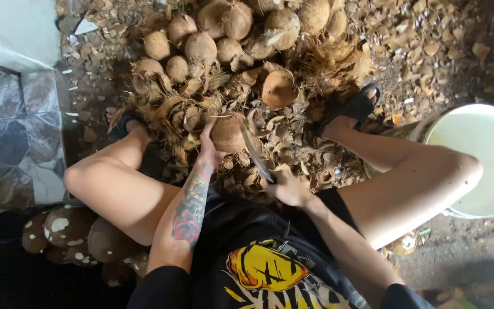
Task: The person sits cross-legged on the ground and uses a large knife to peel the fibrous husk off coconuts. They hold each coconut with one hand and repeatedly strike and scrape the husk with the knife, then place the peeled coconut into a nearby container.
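I sit low with my knees apart over a heap of coconut husk. My left hand [207,150] grips a brown husked coconut [228,133] and holds it against the ground between my feet. My right hand [289,186] is closed around the handle of a curved knife [254,153]. Its blade runs up along the right side of that coconut and touches it. My tattooed left forearm reaches down from the bottom of the view.
Several whole husked coconuts [201,46] are piled ahead, with an open half shell [279,88] among them. A white bucket [487,160] stands at my right knee. Peeled, white-spotted coconuts [67,229] lie at lower left. Patterned tiles [7,137] are on the left.
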